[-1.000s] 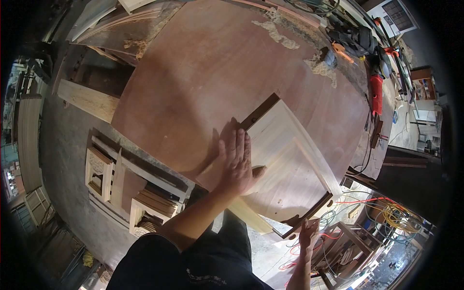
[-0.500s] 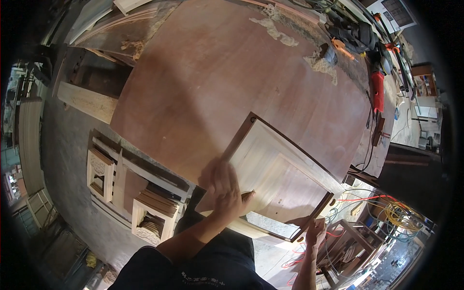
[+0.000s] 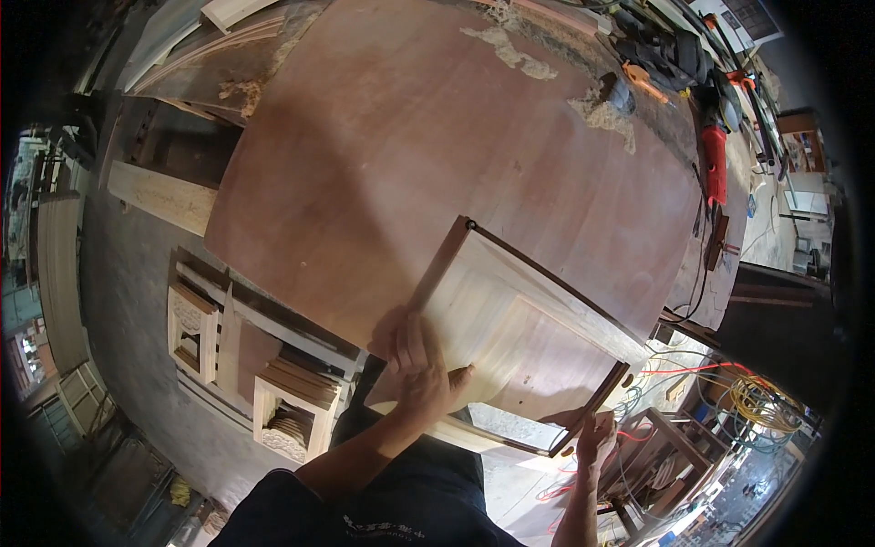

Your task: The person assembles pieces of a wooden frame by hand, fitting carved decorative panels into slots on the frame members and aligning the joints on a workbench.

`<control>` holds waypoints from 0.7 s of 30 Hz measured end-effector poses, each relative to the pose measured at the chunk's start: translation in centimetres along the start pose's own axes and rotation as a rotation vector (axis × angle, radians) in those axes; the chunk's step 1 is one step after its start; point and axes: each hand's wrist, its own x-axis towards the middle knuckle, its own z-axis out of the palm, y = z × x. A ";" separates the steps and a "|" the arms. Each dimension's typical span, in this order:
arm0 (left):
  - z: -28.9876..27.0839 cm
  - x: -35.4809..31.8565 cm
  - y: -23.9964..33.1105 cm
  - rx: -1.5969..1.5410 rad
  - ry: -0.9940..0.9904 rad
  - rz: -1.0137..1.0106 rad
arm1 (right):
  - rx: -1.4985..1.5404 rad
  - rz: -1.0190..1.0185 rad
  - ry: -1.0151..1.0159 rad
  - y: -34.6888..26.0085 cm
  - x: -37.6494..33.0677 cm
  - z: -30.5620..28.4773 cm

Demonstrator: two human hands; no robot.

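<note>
Left hand (image 3: 417,365) flat on near-left edge of pale wooden cabinet door panel (image 3: 524,337), fingers spread, thumb laid onto panel face, pressing rather than clenching. Right hand (image 3: 591,436) at panel's near-right corner, fingers curled around dark frame edge. Panel lies tilted at near edge of large reddish plywood tabletop (image 3: 410,155), near part overhanging toward person. Red power tool (image 3: 714,162) at far right of table. Carved wooden frames (image 3: 273,401) on floor, left.

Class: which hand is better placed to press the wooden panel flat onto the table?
Probably left: the left hand lies flat on the wooden panel, while the right hand only grips its near corner off the table.
</note>
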 end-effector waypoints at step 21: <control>-1.0 1.6 -6.2 0.062 0.128 -0.116 | 0.092 -0.454 0.282 -9.7 5.6 3.8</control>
